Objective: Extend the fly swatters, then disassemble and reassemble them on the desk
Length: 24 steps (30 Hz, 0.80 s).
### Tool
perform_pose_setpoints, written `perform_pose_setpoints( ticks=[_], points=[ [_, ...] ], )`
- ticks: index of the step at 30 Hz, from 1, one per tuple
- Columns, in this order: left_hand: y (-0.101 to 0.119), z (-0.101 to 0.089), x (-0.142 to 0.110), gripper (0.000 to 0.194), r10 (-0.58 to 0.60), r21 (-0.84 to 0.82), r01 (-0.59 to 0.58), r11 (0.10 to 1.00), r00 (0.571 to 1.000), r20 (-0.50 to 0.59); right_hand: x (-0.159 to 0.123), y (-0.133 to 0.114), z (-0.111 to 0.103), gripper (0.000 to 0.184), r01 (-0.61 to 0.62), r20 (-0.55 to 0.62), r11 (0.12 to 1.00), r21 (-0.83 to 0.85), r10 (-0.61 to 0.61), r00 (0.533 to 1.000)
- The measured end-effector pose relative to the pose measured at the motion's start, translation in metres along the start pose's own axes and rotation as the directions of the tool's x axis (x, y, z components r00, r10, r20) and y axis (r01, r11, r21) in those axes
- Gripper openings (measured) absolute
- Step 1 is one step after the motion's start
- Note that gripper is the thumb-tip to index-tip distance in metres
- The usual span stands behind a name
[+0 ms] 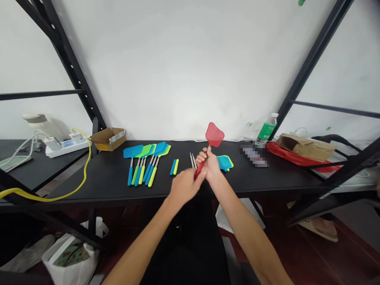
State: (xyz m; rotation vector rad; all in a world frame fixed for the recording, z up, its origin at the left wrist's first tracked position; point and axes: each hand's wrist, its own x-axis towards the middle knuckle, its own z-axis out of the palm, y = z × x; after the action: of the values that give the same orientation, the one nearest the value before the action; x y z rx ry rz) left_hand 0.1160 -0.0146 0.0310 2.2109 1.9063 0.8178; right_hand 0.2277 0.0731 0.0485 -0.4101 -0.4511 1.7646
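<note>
Both my hands hold a red fly swatter [214, 135] above the table's front edge, its mesh head tilted up to the right. My left hand [186, 185] is closed around the lower end of the red handle. Higher up, near the neck, the fingers of my right hand [209, 162] are wrapped round it. Behind my hands lie several thin metal rods [192, 159]. A blue and a yellow loose handle [174, 167] lie to their left. To the right, partly hidden by my right hand, are blue and yellow swatter heads [225, 162].
Several blue, green and yellow swatters [145, 162] lie in a row on the black table [103, 178]. Behind are a cardboard box [108, 138] and, right, a green-labelled bottle [266, 130]. A yellow cable [84, 170] crosses the left side. Black metal posts [68, 59] frame the table.
</note>
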Motion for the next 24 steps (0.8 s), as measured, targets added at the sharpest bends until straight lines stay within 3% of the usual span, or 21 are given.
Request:
perform_pose_setpoints(
  ticks=[4,6,7,9,11,13,15,16,17,18,19,20,21,22,23,24],
  points=[
    [0.020,0.009,-0.014,0.054,-0.051,-0.241,0.050,0.969,0.999,0.001,-0.006,-0.002,0.018,0.037,-0.061,-0.006,0.998,0.029,0.061,0.998],
    [0.020,0.010,-0.012,0.052,-0.061,-0.491,0.073,0.868,0.997,0.042,-0.007,-0.003,0.022,0.038,-0.056,-0.027,0.998,0.019,0.057,0.998],
    [0.020,0.010,-0.009,0.052,-0.069,-0.631,0.113,0.767,0.993,0.093,-0.008,-0.003,0.024,0.038,-0.045,-0.017,0.999,0.005,0.045,0.999],
    [0.020,0.006,-0.004,0.052,-0.080,-0.847,0.234,0.477,0.971,0.223,-0.007,0.001,0.028,0.037,-0.010,0.043,1.000,-0.020,0.011,0.999],
    [0.024,0.001,-0.003,0.051,-0.070,-0.930,0.329,0.165,0.944,0.322,-0.004,0.007,0.033,0.037,0.013,0.116,1.000,-0.020,-0.011,0.993],
    [0.031,-0.006,-0.011,0.050,-0.054,-0.930,0.358,-0.077,0.930,0.363,0.002,0.007,0.039,0.035,0.019,0.167,1.000,-0.003,-0.018,0.986],
    [0.035,-0.011,-0.031,0.050,-0.012,-0.904,0.369,-0.217,0.925,0.380,0.012,-0.006,0.042,0.034,0.050,0.161,0.998,0.024,-0.053,0.985],
    [0.033,-0.013,-0.043,0.051,0.011,-0.895,0.378,-0.238,0.922,0.386,0.017,-0.019,0.042,0.035,0.098,0.127,0.994,0.041,-0.102,0.987],
    [0.028,-0.015,-0.054,0.052,0.047,-0.892,0.406,-0.196,0.913,0.405,0.021,-0.033,0.040,0.037,0.141,0.072,0.988,0.057,-0.145,0.987],
    [0.020,-0.017,-0.063,0.051,0.049,-0.901,0.425,-0.087,0.905,0.423,0.024,-0.049,0.036,0.038,0.220,0.031,0.973,0.077,-0.223,0.974],
    [0.008,-0.019,-0.068,0.051,-0.001,-0.913,0.401,0.079,0.916,0.402,0.024,-0.064,0.032,0.038,0.268,0.025,0.961,0.071,-0.271,0.962],
    [-0.006,-0.021,-0.068,0.051,-0.119,-0.896,0.328,0.299,0.944,0.306,0.022,-0.077,0.026,0.039,0.289,0.034,0.956,0.040,-0.291,0.956],
    [-0.021,-0.023,-0.062,0.051,-0.234,-0.788,0.264,0.556,0.960,0.156,0.019,-0.085,0.020,0.038,0.290,0.053,0.957,-0.009,-0.289,0.956],
    [-0.036,-0.026,-0.052,0.047,-0.298,-0.581,0.246,0.776,0.954,0.006,0.014,-0.089,0.014,0.035,0.264,0.082,0.962,-0.072,-0.258,0.963],
    [-0.050,-0.027,-0.038,0.042,-0.341,-0.315,0.295,0.902,0.935,-0.101,0.008,-0.087,0.008,0.031,0.222,0.104,0.964,-0.144,-0.208,0.973],
    [-0.061,-0.028,-0.023,0.039,-0.360,-0.066,0.354,0.933,0.920,-0.153,0.002,-0.081,0.002,0.026,0.180,0.113,0.959,-0.220,-0.158,0.981]
  ],
)
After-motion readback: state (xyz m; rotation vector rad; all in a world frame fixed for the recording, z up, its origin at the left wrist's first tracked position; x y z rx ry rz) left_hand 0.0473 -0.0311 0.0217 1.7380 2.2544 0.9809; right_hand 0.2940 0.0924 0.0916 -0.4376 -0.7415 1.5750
